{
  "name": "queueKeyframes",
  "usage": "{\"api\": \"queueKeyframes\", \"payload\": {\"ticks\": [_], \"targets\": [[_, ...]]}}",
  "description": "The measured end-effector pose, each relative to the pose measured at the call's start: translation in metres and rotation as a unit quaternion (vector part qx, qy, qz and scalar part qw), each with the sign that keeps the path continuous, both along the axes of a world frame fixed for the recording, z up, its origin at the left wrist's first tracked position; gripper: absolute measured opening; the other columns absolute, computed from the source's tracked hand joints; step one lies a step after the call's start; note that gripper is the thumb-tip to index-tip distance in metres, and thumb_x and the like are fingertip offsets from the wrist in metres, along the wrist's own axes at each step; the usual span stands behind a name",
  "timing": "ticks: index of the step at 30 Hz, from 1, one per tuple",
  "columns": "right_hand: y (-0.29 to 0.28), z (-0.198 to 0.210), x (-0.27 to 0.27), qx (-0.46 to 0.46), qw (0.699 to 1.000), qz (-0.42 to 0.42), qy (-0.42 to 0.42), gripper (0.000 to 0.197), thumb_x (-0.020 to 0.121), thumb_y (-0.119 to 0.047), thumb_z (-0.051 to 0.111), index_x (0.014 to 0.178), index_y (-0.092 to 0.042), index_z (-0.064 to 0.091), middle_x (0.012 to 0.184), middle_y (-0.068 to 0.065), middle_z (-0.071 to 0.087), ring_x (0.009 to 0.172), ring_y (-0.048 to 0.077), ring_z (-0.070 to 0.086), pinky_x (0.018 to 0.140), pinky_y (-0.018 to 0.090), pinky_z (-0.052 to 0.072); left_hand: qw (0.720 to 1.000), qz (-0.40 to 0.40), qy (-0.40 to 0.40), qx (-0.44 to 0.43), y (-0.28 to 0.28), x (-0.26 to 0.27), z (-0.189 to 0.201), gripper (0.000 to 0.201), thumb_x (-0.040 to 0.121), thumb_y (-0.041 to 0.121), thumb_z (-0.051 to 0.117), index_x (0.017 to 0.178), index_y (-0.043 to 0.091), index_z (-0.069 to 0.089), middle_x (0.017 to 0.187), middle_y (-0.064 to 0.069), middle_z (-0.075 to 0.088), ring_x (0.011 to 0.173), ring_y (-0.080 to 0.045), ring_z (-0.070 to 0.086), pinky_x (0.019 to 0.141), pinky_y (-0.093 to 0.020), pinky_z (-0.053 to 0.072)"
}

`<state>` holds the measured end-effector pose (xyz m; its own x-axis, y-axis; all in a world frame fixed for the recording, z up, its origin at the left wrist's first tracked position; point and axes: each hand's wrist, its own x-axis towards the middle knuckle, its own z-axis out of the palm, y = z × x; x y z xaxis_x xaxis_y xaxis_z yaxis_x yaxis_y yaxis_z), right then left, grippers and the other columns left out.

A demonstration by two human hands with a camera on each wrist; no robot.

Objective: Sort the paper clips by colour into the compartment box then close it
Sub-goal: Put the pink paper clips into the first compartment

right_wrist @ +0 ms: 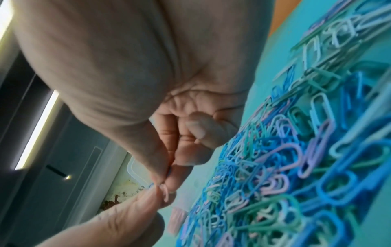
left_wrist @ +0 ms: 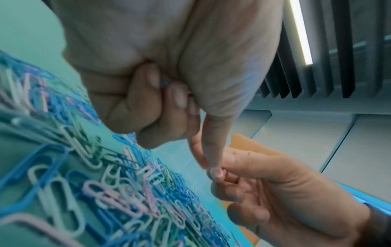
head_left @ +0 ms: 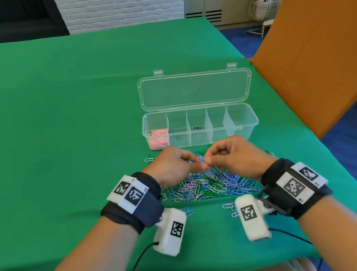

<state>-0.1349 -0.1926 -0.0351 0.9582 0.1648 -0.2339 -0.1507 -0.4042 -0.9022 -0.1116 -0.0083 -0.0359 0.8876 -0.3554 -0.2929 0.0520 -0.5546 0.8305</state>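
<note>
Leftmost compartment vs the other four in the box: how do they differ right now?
The leftmost compartment holds a heap of pink clips; the other four compartments look bare, and the middle one shows a small dark mark low on its front. The leftmost sits nearest the left hand; the others run toward the right hand. All five share one clear box, its lid open behind.

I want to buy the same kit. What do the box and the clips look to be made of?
Box: clear, glossy, stiff plastic; the green cloth shows through its walls, and its lid has moulded latches. Clips: probably wire in a smooth pastel coating, since each is one solid colour with no bare metal showing.
</note>
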Motion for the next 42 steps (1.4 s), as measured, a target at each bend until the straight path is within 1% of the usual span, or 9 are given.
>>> {"api": "queueKeyframes", "payload": {"ticks": [4,7,12,14,17,24,29,36,42], "targets": [[0.002,0.0,-0.001,0.068,0.997,-0.033,0.013,0.003,0.089,-0.006,0.07,0.086,-0.008,0.069,0.073,0.004,0.072,0.056,0.008,0.055,0.045,0.019,0.041,0.991,0.049,0.062,-0.11,0.003,-0.006,-0.003,0.01,0.089,0.022,0.072,0.082,0.016,0.066,0.045,0.009,0.041,0.04,-0.009,0.027,0.04,-0.019,0.021],[0.003,0.0,-0.002,0.057,0.997,-0.047,0.006,0.005,0.089,-0.005,0.068,0.085,-0.008,0.068,0.074,0.005,0.071,0.056,0.01,0.056,0.044,0.018,0.041,0.963,0.075,0.141,-0.217,0.009,-0.006,-0.002,0.021,0.095,0.016,0.054,0.074,0.018,0.052,0.052,0.007,0.034,0.041,-0.009,0.025,0.036,-0.016,0.017],[-0.001,-0.003,-0.001,-0.184,0.979,-0.043,-0.075,0.006,0.087,-0.02,0.073,0.082,-0.022,0.073,0.081,-0.007,0.069,0.061,0.001,0.056,0.066,0.02,0.046,0.85,0.142,0.268,-0.431,0.022,-0.004,0.003,0.026,0.087,0.017,0.035,0.061,0.018,0.037,0.054,0.004,0.027,0.039,-0.009,0.023,0.036,-0.016,0.012],[-0.004,-0.001,0.0,-0.236,0.968,-0.04,-0.078,0.008,0.088,-0.022,0.071,0.08,-0.021,0.073,0.081,-0.007,0.069,0.07,0.005,0.06,0.075,0.026,0.051,0.827,0.148,0.294,-0.455,0.023,-0.004,0.001,0.028,0.088,0.018,0.033,0.06,0.018,0.035,0.054,0.004,0.026,0.038,-0.008,0.024,0.037,-0.016,0.011],[-0.007,0.001,-0.001,-0.253,0.967,0.012,-0.011,0.011,0.084,-0.022,0.077,0.078,-0.015,0.071,0.073,-0.003,0.069,0.067,0.008,0.061,0.071,0.028,0.053,0.815,0.147,0.316,-0.464,0.021,-0.006,-0.003,0.028,0.089,0.017,0.031,0.062,0.016,0.038,0.053,0.004,0.03,0.036,-0.007,0.028,0.033,-0.016,0.013],[-0.005,0.007,-0.006,-0.278,0.954,0.111,-0.019,0.012,0.078,-0.024,0.082,0.078,-0.021,0.07,0.074,-0.005,0.067,0.063,0.007,0.058,0.067,0.026,0.051,0.902,0.129,0.26,-0.321,0.001,-0.012,-0.007,0.016,0.089,0.011,0.045,0.08,0.007,0.058,0.062,-0.001,0.051,0.042,-0.008,0.038,0.032,-0.016,0.022],[-0.01,0.005,-0.006,-0.33,0.937,0.11,-0.038,0.005,0.084,-0.018,0.073,0.085,-0.022,0.073,0.079,-0.009,0.068,0.078,0.01,0.065,0.082,0.032,0.056,0.962,0.101,0.19,-0.17,-0.013,-0.017,-0.004,0.017,0.093,0.018,0.053,0.086,0.01,0.067,0.056,0.005,0.038,0.043,-0.009,0.028,0.035,-0.017,0.014],[-0.014,0.011,-0.007,-0.325,0.938,0.099,-0.073,0.016,0.085,-0.019,0.071,0.087,-0.035,0.069,0.085,-0.01,0.066,0.076,0.009,0.061,0.072,0.027,0.051,0.974,0.111,0.162,-0.113,-0.015,-0.019,-0.002,0.013,0.09,0.017,0.061,0.096,0.011,0.071,0.056,0.006,0.034,0.042,-0.01,0.028,0.038,-0.016,0.018],[-0.008,0.011,-0.011,-0.391,0.906,0.158,-0.043,0.004,0.082,-0.025,0.075,0.084,-0.027,0.072,0.07,-0.015,0.055,0.065,0.001,0.05,0.058,0.022,0.035,0.974,0.125,0.155,-0.108,-0.014,-0.019,0.0,0.022,0.092,0.018,0.059,0.104,0.004,0.07,0.055,0.006,0.034,0.045,-0.011,0.03,0.038,-0.015,0.019]]}}
